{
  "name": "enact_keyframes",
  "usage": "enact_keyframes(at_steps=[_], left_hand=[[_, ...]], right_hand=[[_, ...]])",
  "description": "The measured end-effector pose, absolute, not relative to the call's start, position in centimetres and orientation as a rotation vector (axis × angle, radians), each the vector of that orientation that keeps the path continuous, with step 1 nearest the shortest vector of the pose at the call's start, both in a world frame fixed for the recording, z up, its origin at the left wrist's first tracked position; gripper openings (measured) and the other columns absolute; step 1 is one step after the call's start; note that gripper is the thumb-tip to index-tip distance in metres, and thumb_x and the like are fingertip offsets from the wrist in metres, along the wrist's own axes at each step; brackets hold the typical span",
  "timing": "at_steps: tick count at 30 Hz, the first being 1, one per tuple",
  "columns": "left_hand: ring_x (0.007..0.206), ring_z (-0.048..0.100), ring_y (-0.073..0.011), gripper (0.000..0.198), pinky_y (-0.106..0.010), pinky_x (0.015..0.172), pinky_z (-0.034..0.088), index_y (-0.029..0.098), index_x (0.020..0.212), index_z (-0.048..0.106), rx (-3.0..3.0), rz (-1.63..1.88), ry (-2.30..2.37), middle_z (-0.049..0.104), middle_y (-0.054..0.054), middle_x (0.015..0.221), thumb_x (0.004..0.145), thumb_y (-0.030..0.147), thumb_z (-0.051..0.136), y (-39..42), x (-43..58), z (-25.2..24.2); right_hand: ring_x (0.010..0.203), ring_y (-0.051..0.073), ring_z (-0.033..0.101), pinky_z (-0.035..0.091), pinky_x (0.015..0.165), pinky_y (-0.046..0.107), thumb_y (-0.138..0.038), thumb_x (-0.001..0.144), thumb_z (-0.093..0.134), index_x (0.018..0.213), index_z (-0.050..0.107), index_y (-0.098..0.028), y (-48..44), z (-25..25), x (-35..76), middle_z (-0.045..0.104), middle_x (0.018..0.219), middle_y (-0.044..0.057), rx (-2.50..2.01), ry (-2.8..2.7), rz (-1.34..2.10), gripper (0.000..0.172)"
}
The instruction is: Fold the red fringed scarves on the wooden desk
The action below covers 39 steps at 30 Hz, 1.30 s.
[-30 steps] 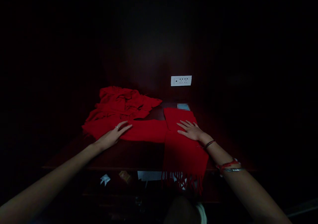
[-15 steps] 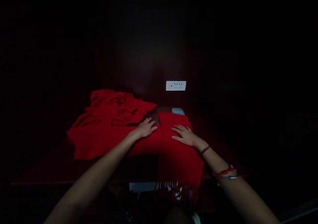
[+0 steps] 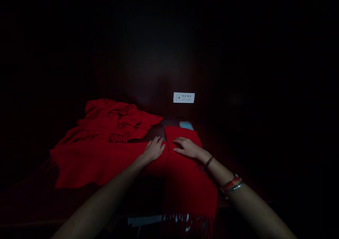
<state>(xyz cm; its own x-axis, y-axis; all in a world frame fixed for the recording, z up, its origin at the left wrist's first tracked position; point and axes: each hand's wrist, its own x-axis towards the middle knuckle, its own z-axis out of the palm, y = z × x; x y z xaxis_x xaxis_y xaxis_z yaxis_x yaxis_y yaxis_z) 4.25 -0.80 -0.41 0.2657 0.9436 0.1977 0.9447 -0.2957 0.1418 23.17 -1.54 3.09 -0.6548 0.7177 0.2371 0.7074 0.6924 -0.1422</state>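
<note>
A red fringed scarf [image 3: 189,182] lies on the dark tabletop, one part running left and another folded across it toward me, its fringe hanging over the front edge. My left hand [image 3: 154,149] rests open on the left-running part, close to the fold. On the upper part of the folded section, my right hand [image 3: 187,147] lies open with its fingers spread and slightly bent. Behind the left part sits a crumpled heap of red cloth [image 3: 106,120], also with fringe. Dim light hides much of the table's surface.
A white socket plate [image 3: 184,97] is fixed to the dark wall behind. Just beyond the scarf lies a small pale blue item [image 3: 186,125], blurred out. Something white and flat [image 3: 144,220] shows below the table's front edge.
My view has shifted closer and tilted, so the scarf appears lower and larger. My right hand has moved slightly left over the fold. Both hands still touch the scarf.
</note>
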Motion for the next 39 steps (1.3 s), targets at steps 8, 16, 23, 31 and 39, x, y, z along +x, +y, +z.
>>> enact_keyframes(at_steps=[8, 16, 23, 31, 39], left_hand=[[0.110, 0.036, -0.0179, 0.039, -0.031, 0.092, 0.027, 0.016, 0.116, 0.040, -2.673, -0.631, -1.479, 0.041, -0.008, 0.120, 0.084, 0.034, 0.027, -0.8, 4.9, -0.9], [0.077, 0.051, -0.0144, 0.034, -0.026, 0.076, 0.037, 0.017, 0.078, 0.055, -2.771, -0.626, -1.316, 0.055, -0.004, 0.077, 0.085, 0.031, 0.025, -0.9, 4.9, 0.7], [0.095, 0.046, -0.0185, 0.033, -0.030, 0.083, 0.034, 0.017, 0.099, 0.049, -2.628, -0.679, -1.435, 0.048, -0.008, 0.103, 0.082, 0.038, 0.031, -1.1, 4.1, 0.8], [0.105, 0.040, -0.0160, 0.033, -0.029, 0.089, 0.030, 0.018, 0.105, 0.043, -2.945, -0.563, -1.331, 0.047, -0.006, 0.111, 0.083, 0.038, 0.030, -0.8, 4.2, -0.4], [0.083, 0.050, -0.0179, 0.031, -0.031, 0.075, 0.038, 0.016, 0.086, 0.049, -2.765, -0.360, -1.421, 0.054, -0.007, 0.087, 0.085, 0.035, 0.025, 0.1, 5.5, 1.8]], right_hand=[[0.099, 0.018, 0.046, 0.033, 0.084, 0.026, -0.030, 0.081, 0.035, 0.106, 0.050, -0.013, 1.1, 3.8, 25.5, 0.050, 0.109, 0.012, -1.499, -2.379, -0.103, 0.034], [0.089, 0.018, 0.052, 0.036, 0.075, 0.023, -0.018, 0.076, 0.040, 0.089, 0.057, -0.012, 1.8, 3.0, 26.7, 0.058, 0.094, 0.012, -1.737, -2.346, 0.042, 0.023], [0.068, 0.015, 0.055, 0.038, 0.057, 0.020, -0.024, 0.074, 0.044, 0.084, 0.057, -0.014, -0.2, 4.9, 27.1, 0.061, 0.082, 0.008, -1.692, -2.448, 0.252, 0.019], [0.073, 0.012, 0.053, 0.039, 0.061, 0.019, -0.022, 0.073, 0.046, 0.087, 0.055, -0.015, 1.5, 4.0, 29.8, 0.060, 0.087, 0.005, -1.664, -2.174, 0.499, 0.017], [0.062, 0.009, 0.049, 0.037, 0.056, 0.020, -0.022, 0.071, 0.049, 0.098, 0.053, -0.012, 1.7, 3.9, 32.0, 0.057, 0.079, 0.003, -1.574, -2.216, 0.789, 0.029]])
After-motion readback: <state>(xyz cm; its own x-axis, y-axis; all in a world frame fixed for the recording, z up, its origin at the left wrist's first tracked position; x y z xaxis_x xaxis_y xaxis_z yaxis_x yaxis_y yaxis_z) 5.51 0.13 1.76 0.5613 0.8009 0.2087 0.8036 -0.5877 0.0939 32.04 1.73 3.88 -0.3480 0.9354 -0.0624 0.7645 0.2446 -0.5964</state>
